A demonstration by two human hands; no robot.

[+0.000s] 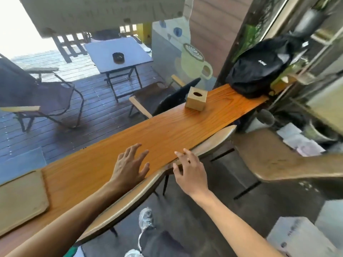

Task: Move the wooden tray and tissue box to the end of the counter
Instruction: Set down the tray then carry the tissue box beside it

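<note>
A cube-shaped wooden tissue box (196, 98) with an oval slot on top stands on the orange wooden counter (167, 130), towards its far right part. A flat pale wooden tray (20, 199) lies on the counter at the near left. My left hand (130, 165) hovers over the counter's middle with fingers spread and holds nothing. My right hand (191, 168) is at the counter's near edge, above a chair back, fingers apart and empty. Both hands are well short of the tissue box and to the right of the tray.
A black backpack (259, 67) sits on the counter's far right end. Curved wooden chair backs (148, 191) press against the near edge. Beyond the glass are a folding table with an ashtray (118, 57) and patio chairs (46, 97). Boxes lie on the floor at right.
</note>
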